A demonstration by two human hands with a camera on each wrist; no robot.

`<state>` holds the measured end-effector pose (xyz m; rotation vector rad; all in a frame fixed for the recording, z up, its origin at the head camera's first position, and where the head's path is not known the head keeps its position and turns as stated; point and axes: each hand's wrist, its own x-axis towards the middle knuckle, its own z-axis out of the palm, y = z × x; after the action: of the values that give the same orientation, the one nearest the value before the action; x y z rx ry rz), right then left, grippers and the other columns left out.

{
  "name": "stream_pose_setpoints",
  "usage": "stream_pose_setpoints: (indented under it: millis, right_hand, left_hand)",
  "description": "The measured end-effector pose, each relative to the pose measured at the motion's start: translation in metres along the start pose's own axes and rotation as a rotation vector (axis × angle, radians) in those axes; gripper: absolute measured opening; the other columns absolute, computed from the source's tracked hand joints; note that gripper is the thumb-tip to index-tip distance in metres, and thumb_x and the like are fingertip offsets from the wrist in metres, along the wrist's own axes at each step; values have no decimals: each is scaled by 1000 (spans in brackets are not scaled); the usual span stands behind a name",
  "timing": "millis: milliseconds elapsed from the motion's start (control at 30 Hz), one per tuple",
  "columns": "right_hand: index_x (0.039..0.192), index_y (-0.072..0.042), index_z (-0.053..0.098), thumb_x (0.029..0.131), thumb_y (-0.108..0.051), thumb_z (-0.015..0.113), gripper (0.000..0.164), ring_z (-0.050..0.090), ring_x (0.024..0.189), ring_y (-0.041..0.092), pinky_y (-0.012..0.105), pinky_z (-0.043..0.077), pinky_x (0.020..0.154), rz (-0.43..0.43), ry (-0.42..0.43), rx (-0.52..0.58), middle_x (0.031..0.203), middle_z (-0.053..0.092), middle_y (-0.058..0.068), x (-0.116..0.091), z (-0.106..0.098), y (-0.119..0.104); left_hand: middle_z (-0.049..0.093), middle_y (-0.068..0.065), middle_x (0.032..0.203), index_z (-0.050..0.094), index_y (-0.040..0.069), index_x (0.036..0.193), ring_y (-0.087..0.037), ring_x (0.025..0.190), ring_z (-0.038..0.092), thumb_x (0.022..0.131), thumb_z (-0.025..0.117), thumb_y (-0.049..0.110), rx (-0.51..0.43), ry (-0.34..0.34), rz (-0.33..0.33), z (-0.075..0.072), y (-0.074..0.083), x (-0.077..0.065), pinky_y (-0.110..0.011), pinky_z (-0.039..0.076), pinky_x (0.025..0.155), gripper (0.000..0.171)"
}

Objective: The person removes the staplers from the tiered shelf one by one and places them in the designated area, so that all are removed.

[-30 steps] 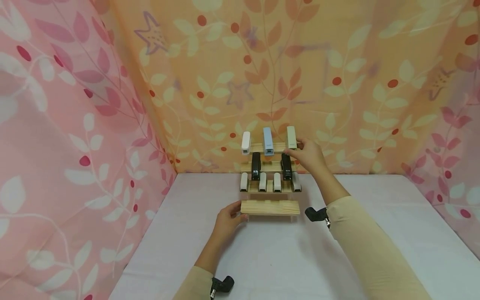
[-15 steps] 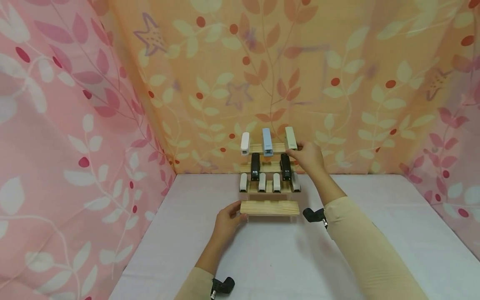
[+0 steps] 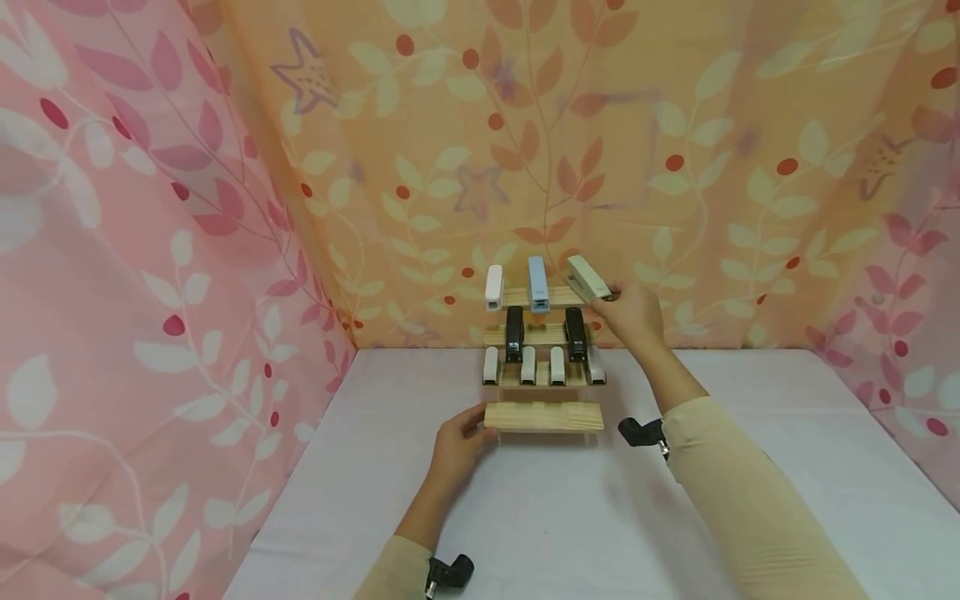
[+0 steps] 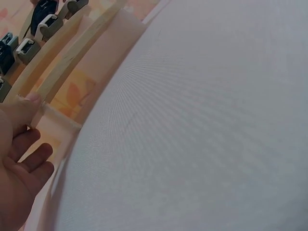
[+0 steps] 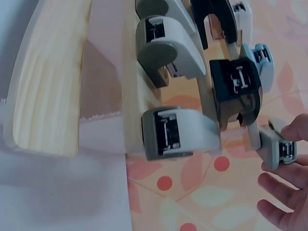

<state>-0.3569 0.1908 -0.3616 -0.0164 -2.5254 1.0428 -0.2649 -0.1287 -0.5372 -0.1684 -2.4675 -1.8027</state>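
Observation:
My right hand (image 3: 633, 315) pinches the front end of a pale green stapler (image 3: 588, 278) at the right end of the top shelf. The stapler sits askew, its near end swung right. In the right wrist view, thumb and forefinger hold that stapler (image 5: 276, 147) while the other fingers spread. My left hand (image 3: 456, 442) grips the left end of the lowest wooden shelf (image 3: 543, 415) of a tiered rack. The left wrist view has its thumb on the board's end (image 4: 53, 82). Along the top shelf stand a blue stapler (image 3: 537, 283) and a white stapler (image 3: 494, 287).
Two black staplers (image 3: 513, 333) stand on the second tier. Several grey-white staplers (image 3: 557, 365) line the third tier. The rack stands on a white-covered table (image 3: 540, 517), close to a floral cloth backdrop (image 3: 420, 167). A pink patterned cloth (image 3: 150, 333) hangs at the left.
The pale green stapler has turned from nearly straight to slanted, its near end moving right with my right hand. My left hand stays on the lowest shelf.

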Motion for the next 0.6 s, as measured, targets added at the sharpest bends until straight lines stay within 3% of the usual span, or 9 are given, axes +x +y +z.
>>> stream_pose_setpoints:
  millis: [233,467,600]
  right_hand:
    - [123,-1,72,90,-23,69,40,73,93,33,33,54,68,-29,89,83,107,76,21,0,-3,10]
    - [120,-1,74,87,-19,65,38,73,101,33,15,46,65,-69,194,155,107,76,21,-2,-13,9]
    - [124,0,72,88,-18,65,40,76,80,23,11,46,53,-70,224,199,111,75,23,-8,-23,9]
  left_hand:
    - [68,-8,134,63,11,140,-27,129,61,87,83,25,-19,4,-1,2,0,-1,-44,48,111,59]
    - [69,-5,135,64,12,139,-24,129,61,86,84,28,0,12,-3,1,0,0,-40,50,109,59]
    - [68,-6,135,64,12,139,-25,132,60,86,84,27,-2,14,-1,1,0,-1,-41,50,110,58]
